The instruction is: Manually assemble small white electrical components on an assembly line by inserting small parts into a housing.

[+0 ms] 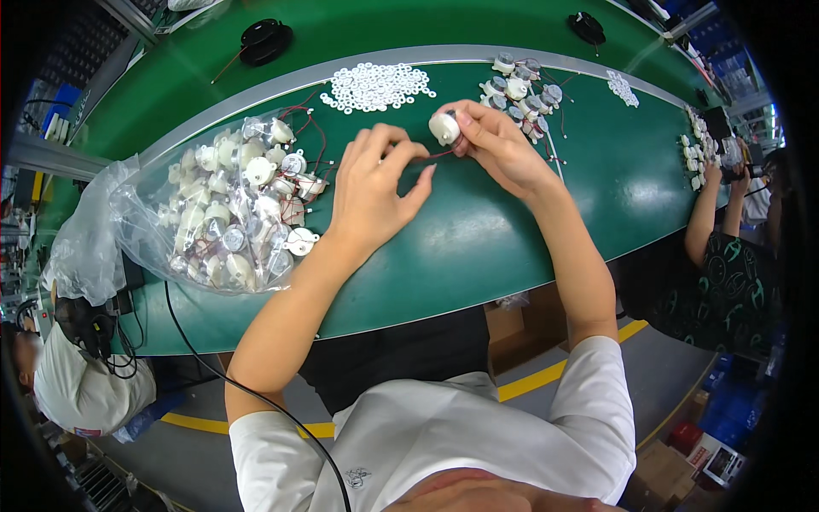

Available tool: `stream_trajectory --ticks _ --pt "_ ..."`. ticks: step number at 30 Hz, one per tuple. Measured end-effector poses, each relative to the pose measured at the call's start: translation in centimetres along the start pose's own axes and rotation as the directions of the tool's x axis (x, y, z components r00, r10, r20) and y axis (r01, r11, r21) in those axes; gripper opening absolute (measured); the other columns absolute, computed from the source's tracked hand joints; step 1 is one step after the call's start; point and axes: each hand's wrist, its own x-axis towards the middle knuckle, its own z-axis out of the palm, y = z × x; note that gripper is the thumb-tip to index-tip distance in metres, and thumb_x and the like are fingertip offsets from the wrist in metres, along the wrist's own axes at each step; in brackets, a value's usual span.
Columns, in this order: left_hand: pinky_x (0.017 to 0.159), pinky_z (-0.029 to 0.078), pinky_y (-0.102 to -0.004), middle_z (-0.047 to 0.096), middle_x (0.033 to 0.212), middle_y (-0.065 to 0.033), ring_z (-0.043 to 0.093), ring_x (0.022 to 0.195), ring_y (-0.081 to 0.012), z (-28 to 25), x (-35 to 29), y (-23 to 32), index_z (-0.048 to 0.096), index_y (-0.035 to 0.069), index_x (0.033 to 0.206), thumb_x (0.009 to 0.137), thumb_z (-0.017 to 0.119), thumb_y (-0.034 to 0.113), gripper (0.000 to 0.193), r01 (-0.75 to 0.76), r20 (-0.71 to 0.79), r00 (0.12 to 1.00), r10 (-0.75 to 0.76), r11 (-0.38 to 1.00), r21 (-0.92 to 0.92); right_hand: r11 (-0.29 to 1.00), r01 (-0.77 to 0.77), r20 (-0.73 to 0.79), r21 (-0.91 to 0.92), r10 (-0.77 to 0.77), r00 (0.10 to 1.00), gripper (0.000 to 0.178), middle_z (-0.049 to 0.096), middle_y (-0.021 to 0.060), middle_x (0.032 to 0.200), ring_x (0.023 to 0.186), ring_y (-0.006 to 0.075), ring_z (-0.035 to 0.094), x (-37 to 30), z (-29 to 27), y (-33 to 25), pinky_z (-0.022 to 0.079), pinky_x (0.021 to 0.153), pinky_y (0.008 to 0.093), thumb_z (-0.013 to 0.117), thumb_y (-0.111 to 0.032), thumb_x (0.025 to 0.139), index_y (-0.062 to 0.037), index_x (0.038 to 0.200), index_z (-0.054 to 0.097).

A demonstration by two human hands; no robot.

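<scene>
My right hand (503, 154) is closed on a small motor (444, 128) with a round cream-white cap, pinched between thumb and fingers above the green table. From it a thin red wire (440, 155) runs left to the fingertips of my left hand (375, 183). That hand has its fingers bent and its thumb apart; no firm grip on the wire shows. Left of it lies a clear plastic bag (141, 200) full of like motors (260, 171) with red leads. Behind my right hand is a cluster of motors (518, 88).
White rings (375, 88) lie heaped at the far side, with a smaller heap (622, 88) at right. Black round parts (265, 41) rest on the green strip beyond a metal rail. A black cable (192, 341) crosses the near edge. Another person's hands (712, 175) work at far right.
</scene>
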Motion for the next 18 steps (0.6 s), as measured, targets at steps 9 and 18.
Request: stream_trajectory --ticks 9,18 --pt "0.072 0.047 -0.0379 0.067 0.096 -0.0028 0.062 0.082 -0.0231 -0.1 -0.7 0.7 0.073 0.011 0.093 0.08 0.082 0.009 0.015 -0.256 0.189 0.95 0.247 0.966 0.023 0.879 -0.128 -0.041 0.459 0.165 0.985 0.026 0.052 -0.0029 0.086 0.061 0.0031 0.038 0.4 -0.3 0.6 0.03 0.047 0.0204 0.056 -0.027 0.112 -0.0031 0.122 0.06" --pt "0.078 0.057 -0.037 0.077 0.102 -0.0088 0.067 0.083 -0.024 1.3 -0.1 -1.3 0.051 0.009 0.141 0.082 0.084 0.003 0.068 0.226 0.021 0.974 -0.225 0.967 -0.119 0.8 -0.011 -0.255 -0.6 -0.178 0.95 0.032 0.075 0.0141 0.092 0.074 0.013 0.069 1.0 2.0 1.7 0.053 0.067 0.0298 0.066 -0.021 0.105 0.0081 0.117 0.065"
